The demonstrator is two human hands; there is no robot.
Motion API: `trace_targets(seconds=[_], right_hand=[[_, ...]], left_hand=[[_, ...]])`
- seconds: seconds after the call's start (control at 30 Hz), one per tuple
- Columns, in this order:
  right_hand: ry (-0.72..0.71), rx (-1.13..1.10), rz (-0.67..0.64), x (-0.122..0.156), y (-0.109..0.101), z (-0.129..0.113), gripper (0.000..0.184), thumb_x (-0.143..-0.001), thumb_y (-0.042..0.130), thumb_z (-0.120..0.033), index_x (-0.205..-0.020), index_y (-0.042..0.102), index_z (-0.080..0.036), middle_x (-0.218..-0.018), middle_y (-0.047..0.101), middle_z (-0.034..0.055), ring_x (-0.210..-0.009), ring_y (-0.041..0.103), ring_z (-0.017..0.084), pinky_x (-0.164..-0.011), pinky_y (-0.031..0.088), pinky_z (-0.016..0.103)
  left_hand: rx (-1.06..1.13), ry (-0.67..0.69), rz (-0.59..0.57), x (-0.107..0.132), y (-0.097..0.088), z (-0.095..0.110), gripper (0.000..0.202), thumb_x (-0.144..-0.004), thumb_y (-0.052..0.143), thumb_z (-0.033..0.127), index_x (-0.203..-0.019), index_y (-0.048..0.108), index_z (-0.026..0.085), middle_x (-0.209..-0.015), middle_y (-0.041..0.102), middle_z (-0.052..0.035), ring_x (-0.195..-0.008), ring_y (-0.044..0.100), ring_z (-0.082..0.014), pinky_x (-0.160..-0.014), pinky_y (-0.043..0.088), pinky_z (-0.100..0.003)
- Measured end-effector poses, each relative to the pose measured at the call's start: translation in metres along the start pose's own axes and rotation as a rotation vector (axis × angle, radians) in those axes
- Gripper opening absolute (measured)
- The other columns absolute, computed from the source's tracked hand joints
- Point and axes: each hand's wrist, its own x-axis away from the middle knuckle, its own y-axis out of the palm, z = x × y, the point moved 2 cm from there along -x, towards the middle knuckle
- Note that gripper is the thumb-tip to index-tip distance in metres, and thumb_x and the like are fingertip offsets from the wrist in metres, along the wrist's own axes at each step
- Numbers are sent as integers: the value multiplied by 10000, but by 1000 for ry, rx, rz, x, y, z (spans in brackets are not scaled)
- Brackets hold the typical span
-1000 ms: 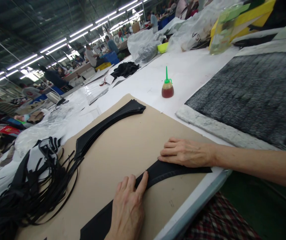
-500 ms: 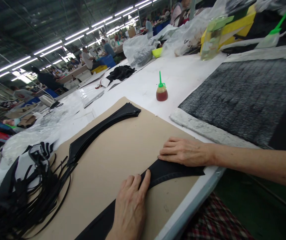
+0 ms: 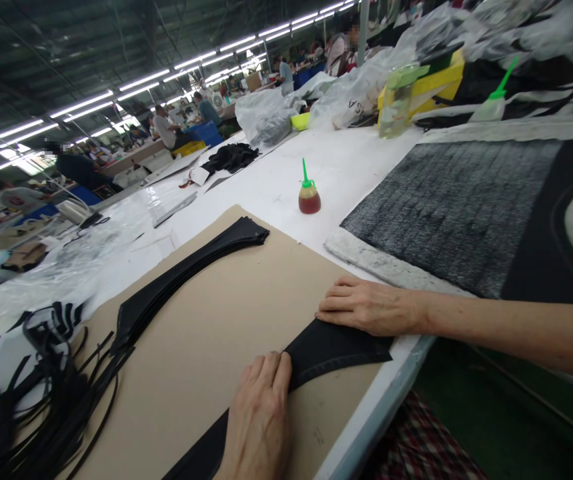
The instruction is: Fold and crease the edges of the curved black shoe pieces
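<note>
A curved black strip [image 3: 331, 350] lies across the near part of a tan cardboard sheet [image 3: 226, 313]. My left hand [image 3: 259, 420] lies flat on the strip's lower stretch, fingers together and stretched out. My right hand [image 3: 366, 307] rests flat at the strip's upper right end, fingers extended and pressing its edge. Farther back on the cardboard sits a stack of similar curved black pieces [image 3: 186, 270].
A tangle of thin black strips [image 3: 31, 400] lies at the left. A small bottle with a green nozzle [image 3: 309, 193] stands on the white table. A dark grey mat [image 3: 466, 207] is at the right. Plastic bags, a yellow box and other workers are far back.
The view has shifted, so everything sits lower and to the left. My left thumb has drawn in against the fingers. Both hands stay on the black strip.
</note>
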Motion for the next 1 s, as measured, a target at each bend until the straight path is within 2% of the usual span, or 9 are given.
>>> trace_targets(seconds=[0.1, 0.27, 0.4, 0.63, 0.77, 0.9, 1.0], right_hand=[[25, -12, 3, 6, 0, 1, 333, -987, 348, -154, -1214, 586, -103, -1086, 624, 110, -990, 535, 211, -921, 385, 391], [76, -26, 19, 16, -1, 4, 339, -956, 390, -149, -1234, 580, -109, -1126, 621, 126, -1029, 537, 221, -938, 378, 408], [136, -42, 29, 23, -5, 4, 361, -935, 386, -112, -1238, 580, -128, -1159, 619, 128, -1067, 544, 213, -955, 371, 415], [231, -17, 83, 33, -10, 2, 347, -954, 351, -104, -1209, 586, -135, -1143, 628, 114, -1051, 572, 187, -985, 345, 429], [308, -43, 86, 36, -10, 4, 394, -872, 417, -59, -1226, 572, -134, -1179, 606, 115, -1093, 544, 209, -991, 335, 437], [426, -74, 123, 28, -15, -3, 538, -791, 428, -15, -1310, 519, -126, -1239, 565, 133, -1122, 502, 234, -958, 362, 418], [382, -101, 75, 15, -14, -15, 572, -790, 420, -4, -1338, 498, -150, -1233, 566, 122, -1104, 499, 231, -957, 358, 413]], left_hand=[[4, -1, 21, -4, 3, 3, 503, -802, 350, -48, -1216, 549, 157, -1097, 612, -63, -971, 542, -199, -865, 456, -326], [-44, 28, 3, -7, 1, 8, 718, -764, 360, -72, -1420, 373, 220, -1116, 605, -38, -946, 547, -184, -847, 452, -308], [-101, 9, 3, -8, 0, 10, 751, -741, 365, -79, -1420, 388, 242, -1065, 607, -32, -917, 548, -175, -830, 438, -295], [-150, 40, -13, -8, 4, 8, 812, -698, 385, -79, -1440, 355, 249, -1084, 601, -36, -921, 548, -185, -823, 433, -299], [-183, 45, 32, -7, 5, 9, 796, -698, 390, -84, -1421, 388, 248, -1070, 600, -31, -905, 549, -188, -799, 431, -303], [-184, 49, 52, -7, 4, 9, 777, -707, 403, -81, -1412, 401, 244, -1082, 596, -34, -905, 546, -187, -809, 423, -304], [-178, 52, 56, -6, 4, 11, 741, -729, 413, -68, -1407, 406, 230, -1084, 591, -43, -900, 542, -187, -808, 420, -308]])
